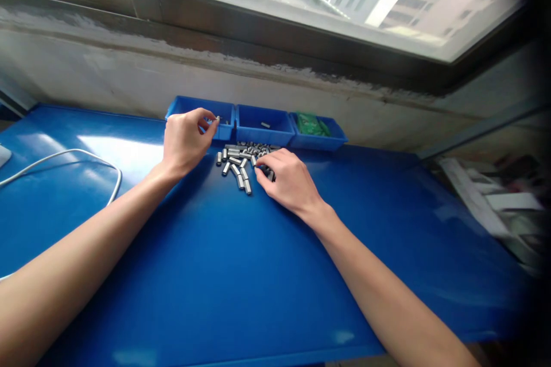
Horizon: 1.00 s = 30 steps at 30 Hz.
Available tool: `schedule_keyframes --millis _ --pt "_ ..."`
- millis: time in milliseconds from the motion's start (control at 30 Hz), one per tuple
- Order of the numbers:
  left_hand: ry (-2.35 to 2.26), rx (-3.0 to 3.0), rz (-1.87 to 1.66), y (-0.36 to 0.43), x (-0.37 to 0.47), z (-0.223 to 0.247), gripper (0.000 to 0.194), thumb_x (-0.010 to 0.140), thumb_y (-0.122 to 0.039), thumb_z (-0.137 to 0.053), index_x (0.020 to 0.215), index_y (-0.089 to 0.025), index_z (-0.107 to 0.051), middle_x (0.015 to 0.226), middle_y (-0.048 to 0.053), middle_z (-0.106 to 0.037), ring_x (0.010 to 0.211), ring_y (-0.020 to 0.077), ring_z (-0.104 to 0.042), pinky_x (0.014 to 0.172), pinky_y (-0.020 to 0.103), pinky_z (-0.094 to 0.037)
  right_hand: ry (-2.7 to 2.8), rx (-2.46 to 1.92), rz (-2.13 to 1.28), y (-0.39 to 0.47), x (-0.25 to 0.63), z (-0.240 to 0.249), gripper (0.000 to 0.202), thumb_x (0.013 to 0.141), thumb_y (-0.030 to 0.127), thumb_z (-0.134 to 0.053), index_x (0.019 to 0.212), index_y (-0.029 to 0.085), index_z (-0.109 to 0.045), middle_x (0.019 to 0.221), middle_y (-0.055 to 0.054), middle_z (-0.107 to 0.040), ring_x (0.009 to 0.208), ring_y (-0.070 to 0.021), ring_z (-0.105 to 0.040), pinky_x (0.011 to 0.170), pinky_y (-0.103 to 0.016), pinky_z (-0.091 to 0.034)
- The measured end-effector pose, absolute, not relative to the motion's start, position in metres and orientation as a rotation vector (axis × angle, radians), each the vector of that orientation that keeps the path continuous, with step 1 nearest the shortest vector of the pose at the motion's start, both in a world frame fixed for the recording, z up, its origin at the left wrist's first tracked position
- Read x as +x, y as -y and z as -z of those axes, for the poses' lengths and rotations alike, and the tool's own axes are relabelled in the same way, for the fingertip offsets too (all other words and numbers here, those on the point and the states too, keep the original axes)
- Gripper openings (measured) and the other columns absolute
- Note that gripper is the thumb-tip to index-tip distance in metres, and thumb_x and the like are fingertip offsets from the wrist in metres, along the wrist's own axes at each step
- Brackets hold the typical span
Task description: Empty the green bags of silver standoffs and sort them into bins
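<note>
Over the front of the left blue bin (pixel 222 132), my left hand (pixel 189 136) pinches a small item at its fingertips, too small to make out. My right hand (pixel 289 179) rests at the right side of a pile of short metal cylinders (pixel 241 179) on the blue table. Its thumb and fingers curl round the pile's edge, with some dark pieces between them; whether it grips one is hidden. In the middle blue bin (pixel 271 136) lies one small metal piece (pixel 266 125). A green plastic packet (pixel 310 125) fills part of the right blue bin (pixel 336 142).
A white cable (pixel 77 151) curves over the left of the blue table (pixel 224 275). Behind the bins stand a wall (pixel 129 71) and a window frame (pixel 258 20). Blurred white and grey items (pixel 499 200) lie beyond the table's right edge.
</note>
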<state>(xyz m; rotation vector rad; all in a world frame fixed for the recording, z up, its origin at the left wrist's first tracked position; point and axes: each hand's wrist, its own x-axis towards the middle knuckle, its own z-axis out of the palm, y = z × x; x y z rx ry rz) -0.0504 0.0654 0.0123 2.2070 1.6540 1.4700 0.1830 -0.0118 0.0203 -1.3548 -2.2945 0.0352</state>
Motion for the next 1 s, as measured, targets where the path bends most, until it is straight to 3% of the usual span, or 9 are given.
schedule_keyframes --millis 300,667,1000 --pt "-1.698 2.219 -1.336 -0.063 -0.046 -0.010 0.027 0.091 -0.034 -0.062 0.106 -0.019 -0.079 0.079 0.006 -0.077 0.062 0.0162 -0.067 0.071 0.030 -0.049 2.347 -1.347 -0.006 0.011 0.181 -0.014 0.016 0.094 0.014 -0.058 0.101 0.018 -0.072 0.101 -0.009 -0.076 0.101 -0.0261 -0.064 0.093 -0.040 -0.049" --pt "-1.405 2.503 -1.247 -0.054 -0.032 -0.013 0.023 0.091 -0.031 -0.059 0.094 -0.018 -0.078 0.070 0.003 -0.073 0.058 0.0146 -0.064 0.064 0.026 -0.045 2.293 -1.298 -0.074 0.006 0.184 -0.010 0.020 0.094 0.009 -0.056 0.100 0.019 -0.073 0.104 -0.008 -0.077 0.098 -0.0246 -0.070 0.090 -0.037 -0.053" --pt "-1.357 2.552 -1.233 -0.049 -0.029 -0.012 0.022 0.092 -0.030 -0.059 0.091 -0.018 -0.077 0.071 0.003 -0.074 0.060 0.0163 -0.066 0.063 0.026 -0.044 2.279 -1.305 -0.043 0.008 0.183 -0.015 0.019 0.087 0.009 -0.061 0.099 0.018 -0.073 0.106 -0.009 -0.076 0.102 -0.0261 -0.069 0.093 -0.037 -0.053"
